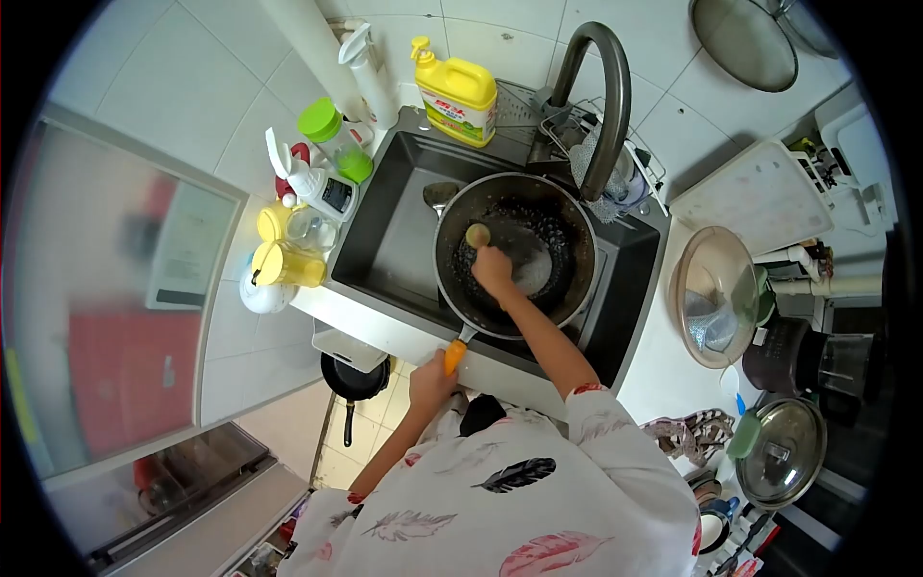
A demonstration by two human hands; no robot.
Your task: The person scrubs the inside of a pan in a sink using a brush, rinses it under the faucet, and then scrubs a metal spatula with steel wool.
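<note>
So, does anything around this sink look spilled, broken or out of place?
I see nothing spilled or broken: the bubbles sit inside the pan, whose orange handle the left hand grips. Slightly untidy, though: a patterned cloth lies bunched rather than folded on the counter to the right.

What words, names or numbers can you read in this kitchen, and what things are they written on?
I can't read any of the words for sure.
Yellow pump bottle: big reddish characters on the front label, too blurred to quote, and the smaller print is too tiny.
White spray bottle: pale marks on its dark label, too small to read.
</note>
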